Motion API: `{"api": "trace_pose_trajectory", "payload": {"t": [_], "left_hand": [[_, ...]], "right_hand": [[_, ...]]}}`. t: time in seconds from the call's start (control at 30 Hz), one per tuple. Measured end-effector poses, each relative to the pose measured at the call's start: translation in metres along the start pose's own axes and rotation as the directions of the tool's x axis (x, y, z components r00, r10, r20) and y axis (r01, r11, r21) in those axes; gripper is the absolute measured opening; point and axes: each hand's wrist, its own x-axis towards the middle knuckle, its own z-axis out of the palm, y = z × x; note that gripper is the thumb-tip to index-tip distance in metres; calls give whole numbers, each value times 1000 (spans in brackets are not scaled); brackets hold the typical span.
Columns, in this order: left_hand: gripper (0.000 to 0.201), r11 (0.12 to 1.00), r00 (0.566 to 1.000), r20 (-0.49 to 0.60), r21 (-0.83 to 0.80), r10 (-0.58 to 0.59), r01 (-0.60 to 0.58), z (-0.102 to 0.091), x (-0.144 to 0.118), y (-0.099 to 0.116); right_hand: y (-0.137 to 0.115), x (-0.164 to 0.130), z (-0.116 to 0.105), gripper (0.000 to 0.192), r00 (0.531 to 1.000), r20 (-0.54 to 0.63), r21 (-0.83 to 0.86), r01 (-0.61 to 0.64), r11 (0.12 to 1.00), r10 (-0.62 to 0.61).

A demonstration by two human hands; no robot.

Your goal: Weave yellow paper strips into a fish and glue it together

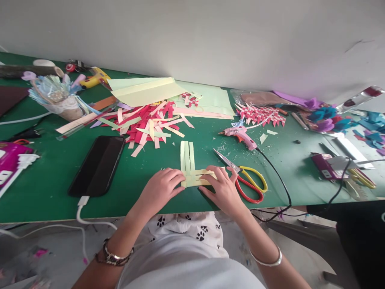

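Note:
Pale green and yellow paper strips [187,156] cross each other in an L-shaped weave flat on the table. Several green ones point away from me, and yellow ones run to the right. My left hand [162,187] pinches the weave's left corner between thumb and fingers. Over the yellow strips lies my right hand [221,188], its thumb at their near edge and its fingers holding them from above; their right ends are partly hidden under it. Scissors [248,178] with one red and one yellow handle lie just right of that hand.
Behind the weave is a pile of red, pink and green strips [150,124]. A pink glue gun [240,135] with a black cord lies to the right, below red-and-white woven paper [260,115]. A black phone [98,165] charges at left. Paper sheets [147,93] lie near the wall.

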Motion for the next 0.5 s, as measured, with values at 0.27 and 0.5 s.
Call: {"api": "trace_pose_trajectory", "payload": {"t": [0.27,0.5], "left_hand": [[26,999,1000,-30,49,5,-4,0,1,4],[33,979,996,-28,185,87,-81,2,2,15]], "right_hand": [[1,14,-11,22,997,61,44,46,998,-49],[8,111,0,39,948,203,166,212,963,-244]]}}
